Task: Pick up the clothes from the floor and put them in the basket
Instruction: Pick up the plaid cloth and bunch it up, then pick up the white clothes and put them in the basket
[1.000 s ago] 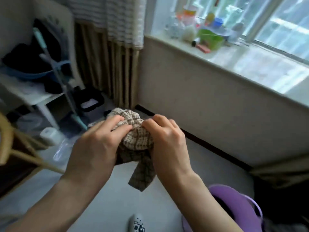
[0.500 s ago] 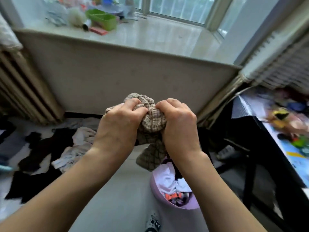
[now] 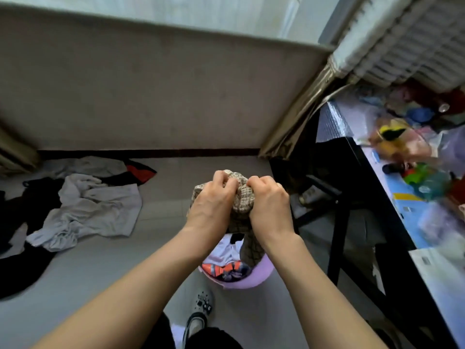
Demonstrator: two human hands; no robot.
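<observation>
Both hands, left (image 3: 210, 200) and right (image 3: 269, 204), were bunched tight around a checked cloth (image 3: 242, 200), held right above the purple basket (image 3: 245, 280). White and black clothes (image 3: 90, 210) lay on the floor at 9 o'clock.

Beige checked garment (image 3: 242, 202) bunched above lilac basket (image 3: 241, 280) part-filled with clothes, white and black clothes (image 3: 85, 210) strewn on floor

Both hands (image 3: 241, 205) forward, fingers (image 3: 221, 178) curled.
</observation>
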